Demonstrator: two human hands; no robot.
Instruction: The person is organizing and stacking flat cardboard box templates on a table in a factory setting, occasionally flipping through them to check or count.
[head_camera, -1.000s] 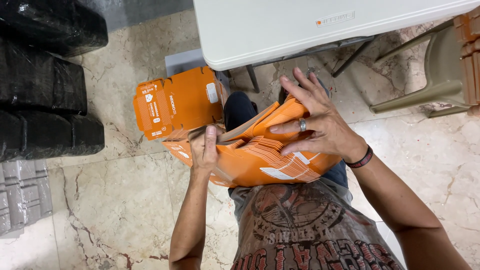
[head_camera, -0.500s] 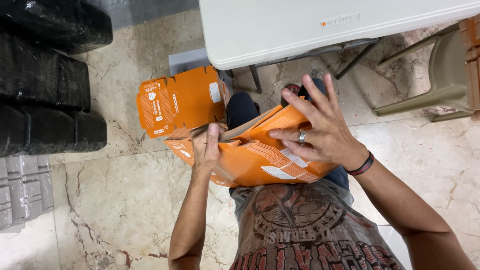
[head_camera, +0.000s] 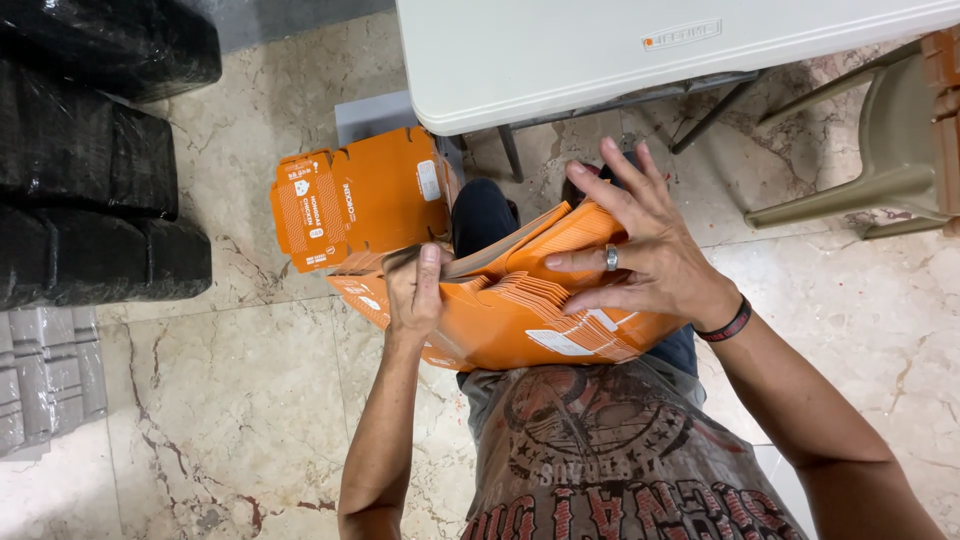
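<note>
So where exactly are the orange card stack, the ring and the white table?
orange card stack (head_camera: 500, 320), head view, on the fanned top sheets between the hands.
ring (head_camera: 611, 258), head view, on the silver band on the right hand's finger.
white table (head_camera: 600, 50), head view, on its bare top.

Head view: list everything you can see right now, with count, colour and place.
stack of flat cartons: one stack, orange, on the person's lap
flat carton sheet: one, orange, lifted off the stack at its left end
folding table: one, white, top of view
plastic chair: one, beige, far right
wrapped bundles: several, black, stacked at left
grey trays: a few, lower left on the floor
marble floor: beige, veined
left hand: grips the stack's left edge
right hand: spread on top of the stack; ring, dark wristband
</note>
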